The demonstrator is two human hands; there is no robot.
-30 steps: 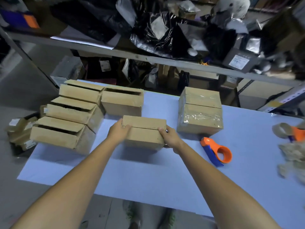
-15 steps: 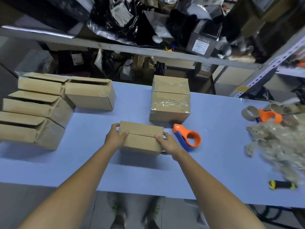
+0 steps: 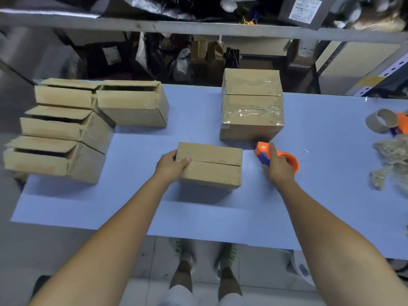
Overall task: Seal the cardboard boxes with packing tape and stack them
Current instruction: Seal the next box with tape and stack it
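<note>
An untaped cardboard box (image 3: 210, 165) with its flaps folded down sits at the middle of the blue table (image 3: 154, 206). My left hand (image 3: 171, 165) grips its left end, thumb on top. My right hand (image 3: 278, 167) is to the right of the box and curls round an orange and blue tape dispenser (image 3: 265, 154) lying on the table. Behind the dispenser stands a stack of two taped boxes (image 3: 251, 107). Several boxes with loose flaps (image 3: 72, 127) are grouped at the left of the table.
A spare orange dispenser with a brown tape roll (image 3: 384, 122) and a heap of crumpled tape (image 3: 393, 164) lie at the right edge. A cluttered metal shelf (image 3: 198, 27) runs behind the table. My feet show below the near table edge.
My right hand has left the right end of the box and moved right onto the tape dispenser. My left hand stays on the box. The view has shifted closer.
</note>
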